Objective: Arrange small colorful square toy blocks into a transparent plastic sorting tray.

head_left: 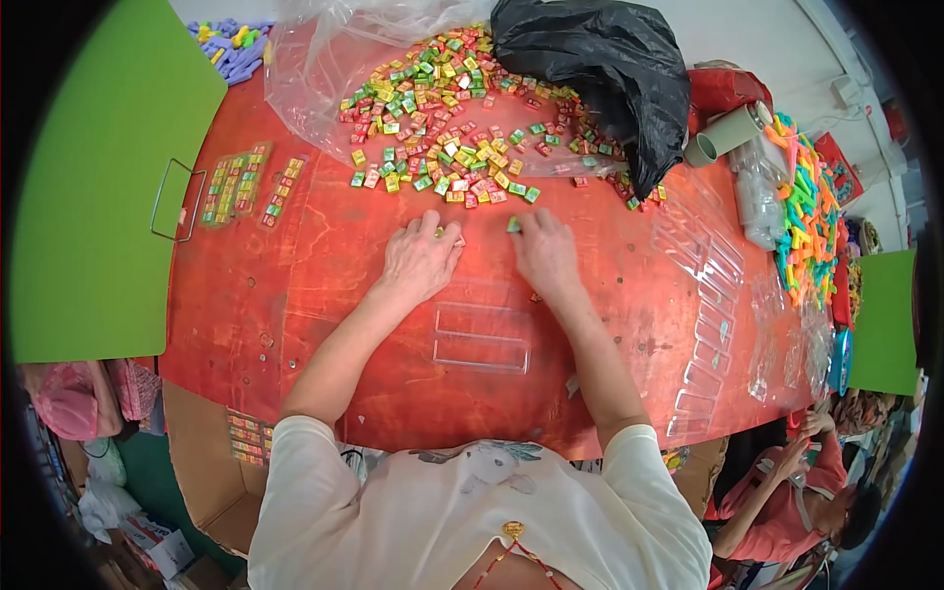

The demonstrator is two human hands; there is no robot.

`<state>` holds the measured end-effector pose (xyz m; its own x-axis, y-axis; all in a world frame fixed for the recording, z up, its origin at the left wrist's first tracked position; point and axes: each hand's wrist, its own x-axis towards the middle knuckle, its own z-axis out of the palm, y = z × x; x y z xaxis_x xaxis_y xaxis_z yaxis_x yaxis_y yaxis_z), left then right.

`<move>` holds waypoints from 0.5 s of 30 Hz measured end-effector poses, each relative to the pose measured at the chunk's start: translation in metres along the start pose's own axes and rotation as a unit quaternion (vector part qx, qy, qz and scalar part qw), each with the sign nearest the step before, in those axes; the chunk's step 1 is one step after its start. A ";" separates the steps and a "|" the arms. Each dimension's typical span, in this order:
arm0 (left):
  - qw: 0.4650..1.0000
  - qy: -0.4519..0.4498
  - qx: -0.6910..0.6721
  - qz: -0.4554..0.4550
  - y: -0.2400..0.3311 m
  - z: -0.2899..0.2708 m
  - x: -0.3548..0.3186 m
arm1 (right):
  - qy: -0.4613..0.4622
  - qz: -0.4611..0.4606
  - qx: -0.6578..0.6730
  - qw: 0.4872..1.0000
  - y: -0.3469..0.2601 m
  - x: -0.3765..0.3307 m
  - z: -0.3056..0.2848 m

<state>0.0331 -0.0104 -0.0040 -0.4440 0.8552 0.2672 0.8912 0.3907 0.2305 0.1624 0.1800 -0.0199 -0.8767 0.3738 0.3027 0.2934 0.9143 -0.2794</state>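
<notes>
Many blocks [470, 156], red table [329, 251], seemingly white wall [733, 37]

A broad red wooden tabletop [324, 246] bears small glossy red, yellow and green boxes [482, 182] at twelve o'clock, empty clear plastic trays [713, 324] at three, a clear rectangular tray [482, 337] at six.

A head-worn fisheye looks steeply down from close above the wearer's white shirt [413, 511] onto the red tabletop [393, 388].

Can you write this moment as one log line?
left hand: at small blocks | right hand: touching green block | plastic tray: on red table
</notes>
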 end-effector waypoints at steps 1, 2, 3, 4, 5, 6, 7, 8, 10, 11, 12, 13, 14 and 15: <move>1.000 -0.002 0.000 -0.001 -0.001 0.001 -0.001 | 0.008 -0.028 0.003 1.000 -0.015 -0.001 0.001; 1.000 0.001 -0.008 0.007 -0.002 0.002 -0.002 | 0.015 -0.057 0.006 0.998 -0.030 -0.001 0.002; 1.000 0.005 -0.015 0.019 -0.002 0.001 0.000 | 0.017 -0.072 0.030 0.997 -0.038 -0.001 0.005; 1.000 0.004 -0.016 0.019 0.000 -0.001 -0.001 | 0.017 -0.070 0.030 0.997 -0.043 -0.002 0.003; 1.000 -0.015 -0.017 0.009 0.002 -0.003 -0.003 | 0.002 -0.074 0.060 0.995 -0.046 -0.002 0.000; 0.999 -0.034 -0.018 -0.003 0.004 -0.007 -0.003 | -0.013 -0.079 0.090 0.993 -0.049 -0.003 -0.003; 0.999 -0.035 -0.020 -0.003 0.006 -0.010 -0.002 | -0.015 -0.078 0.090 0.993 -0.047 -0.005 -0.010; 0.999 -0.037 -0.003 -0.011 0.008 -0.012 0.000 | -0.026 -0.063 0.090 0.994 -0.041 -0.010 -0.020; 1.000 -0.013 0.009 -0.002 0.010 -0.009 -0.001 | -0.054 -0.042 0.090 0.994 -0.023 -0.028 -0.041; 1.000 0.014 0.006 0.013 0.007 -0.004 0.000 | -0.070 -0.035 0.110 0.991 -0.015 -0.038 -0.050; 1.000 0.010 0.005 0.018 0.006 -0.003 0.003 | -0.085 -0.027 0.129 0.988 -0.008 -0.045 -0.058; 1.000 0.006 -0.001 0.016 0.006 0.002 0.004 | -0.113 -0.003 0.138 0.984 -0.008 -0.053 -0.069; 1.000 -0.002 0.006 0.026 0.006 0.005 0.004 | -0.118 0.000 0.137 0.983 -0.007 -0.061 -0.070; 0.999 -0.006 0.014 0.039 0.006 0.008 0.006 | -0.120 -0.001 0.136 0.983 -0.005 -0.067 -0.069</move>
<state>0.0367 0.0000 -0.0086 -0.3729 0.8872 0.2718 0.9250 0.3323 0.1842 0.2463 0.1608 0.0244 -0.9511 0.2957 0.0890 0.2082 0.8269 -0.5225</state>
